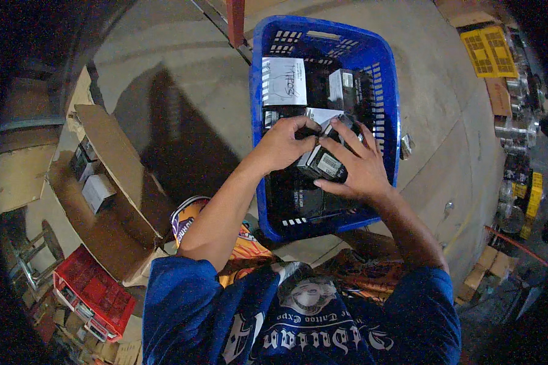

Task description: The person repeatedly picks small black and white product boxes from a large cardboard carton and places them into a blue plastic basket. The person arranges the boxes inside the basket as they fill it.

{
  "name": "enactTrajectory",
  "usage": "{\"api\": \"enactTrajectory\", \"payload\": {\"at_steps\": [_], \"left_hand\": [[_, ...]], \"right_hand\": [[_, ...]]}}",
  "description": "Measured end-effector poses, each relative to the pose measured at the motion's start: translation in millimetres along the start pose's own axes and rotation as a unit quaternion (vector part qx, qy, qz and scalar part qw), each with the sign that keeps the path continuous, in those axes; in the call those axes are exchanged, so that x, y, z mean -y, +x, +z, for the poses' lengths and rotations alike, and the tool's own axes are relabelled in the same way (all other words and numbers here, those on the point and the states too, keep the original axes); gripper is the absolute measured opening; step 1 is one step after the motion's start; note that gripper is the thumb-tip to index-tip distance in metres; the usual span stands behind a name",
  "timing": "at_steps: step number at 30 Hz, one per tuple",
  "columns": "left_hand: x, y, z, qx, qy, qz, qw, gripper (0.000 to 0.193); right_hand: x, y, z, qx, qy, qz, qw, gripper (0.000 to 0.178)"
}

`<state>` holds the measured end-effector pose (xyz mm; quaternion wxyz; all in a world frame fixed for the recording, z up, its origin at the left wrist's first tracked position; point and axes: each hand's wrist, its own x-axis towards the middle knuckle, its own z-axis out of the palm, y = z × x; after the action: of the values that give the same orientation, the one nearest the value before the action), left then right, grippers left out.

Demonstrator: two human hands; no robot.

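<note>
Inside a blue plastic basket [400,121] both my hands are at a small black box [330,165] with a white label. My right hand [366,165] spans it from the right, thumb at its near side and fingers over its far end. At its upper left edge, my left hand [284,145] is closed in a pinch, thumb and forefinger against the box. A white-topped box [322,115] lies just beyond my fingers, partly covered by them. Farther back are a white box [284,82] with handwriting and a black-and-white box [343,90].
To the left an open cardboard carton [118,188] holds a few small boxes [97,192]. A red crate [94,292] sits at the lower left. Shiny round cans [517,131] and yellow packages [488,52] line the right side. A red post [235,21] stands beyond the basket.
</note>
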<state>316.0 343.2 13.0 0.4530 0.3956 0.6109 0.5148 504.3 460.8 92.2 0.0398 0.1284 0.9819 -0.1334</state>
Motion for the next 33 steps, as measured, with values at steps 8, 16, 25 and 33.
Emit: {"api": "enactTrajectory", "payload": {"at_steps": [8,16,25,33], "left_hand": [[-0.6,-4.0,-7.8,0.056,0.055,-0.006,0.997,0.054],[7.5,0.6,0.9,0.083,0.039,-0.03,0.995,0.075],[-14.9,0.5,-13.9,-0.196,0.003,0.019,0.98,0.046],[-9.8,6.9,-13.1,-0.283,0.214,0.095,0.93,0.039]], "right_hand": [[8.8,10.8,-0.6,0.024,-0.082,-0.016,0.996,0.089],[6.9,-16.0,2.2,0.059,0.028,0.152,0.986,0.116],[-91.8,2.2,-8.8,0.075,0.334,0.347,0.873,0.095],[-98.2,-35.0,-12.8,0.059,0.354,0.308,0.881,0.077]]}}
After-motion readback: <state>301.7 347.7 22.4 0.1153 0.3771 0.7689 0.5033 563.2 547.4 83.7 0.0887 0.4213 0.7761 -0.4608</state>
